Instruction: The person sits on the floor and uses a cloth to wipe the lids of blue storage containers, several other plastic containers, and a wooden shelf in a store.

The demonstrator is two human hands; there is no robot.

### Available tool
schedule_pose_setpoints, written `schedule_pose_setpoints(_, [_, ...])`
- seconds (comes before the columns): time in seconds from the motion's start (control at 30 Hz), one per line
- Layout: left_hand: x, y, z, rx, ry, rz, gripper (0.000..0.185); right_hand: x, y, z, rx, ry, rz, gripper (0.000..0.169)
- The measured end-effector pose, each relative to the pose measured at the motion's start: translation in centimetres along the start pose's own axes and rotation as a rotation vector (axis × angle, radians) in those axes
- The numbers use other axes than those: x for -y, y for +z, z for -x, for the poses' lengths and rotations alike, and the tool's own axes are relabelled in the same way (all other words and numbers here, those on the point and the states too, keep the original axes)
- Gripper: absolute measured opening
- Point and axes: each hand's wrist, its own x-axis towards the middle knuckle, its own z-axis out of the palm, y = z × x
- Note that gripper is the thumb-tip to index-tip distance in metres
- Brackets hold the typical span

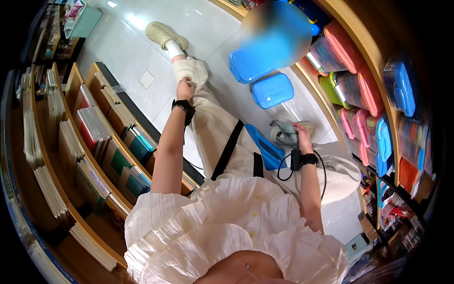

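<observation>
My right hand [302, 136] holds a crumpled grey cloth [286, 134] above a pale clog at the right foot. My left hand [185, 88] rests with curled fingers on the cream trouser leg [209, 117], just below its turned-up cuff. Whether those fingers grip the fabric is unclear. Beyond the cloth, a small storage box with a blue lid [273, 91] sits on the floor. Behind it lies a larger blue lid [248, 67], partly covered by a blurred patch. A blue plastic object [264, 145] with a recess shows between my legs, partly hidden by the trousers.
Wooden racks [106, 138] of books and folders stand close on my left. At right, wooden shelves [381, 71] hold clear boxes with pink lids [369, 92] and blue lids. A mint-green bin [83, 21] stands at the far left on the tiled floor [142, 64].
</observation>
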Motion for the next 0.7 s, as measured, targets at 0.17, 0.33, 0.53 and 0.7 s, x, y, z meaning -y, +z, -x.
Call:
schedule_pose_setpoints(0.17, [0.2,-0.2,-0.3,0.115,-0.306,-0.066,0.059,0.3,-0.1,0.4,0.012,-0.024,0.007,0.027])
schedule_pose_setpoints(0.33, [-0.2,-2.2,0.3,-0.031,-0.09,-0.23,0.03,0.0,-0.2,0.4,-0.015,0.006,-0.029,0.026])
schedule_pose_setpoints(0.53, [3.3,-3.8,2.0,-0.055,-0.158,-0.262,0.025,-0.4,-0.5,0.0,0.001,0.031,-0.026,0.027])
schedule_pose_setpoints(0.7, [3.2,-0.2,0.6,-0.047,-0.027,-0.197,0.037,0.0,-0.4,0.2,-0.007,0.002,-0.017,0.026])
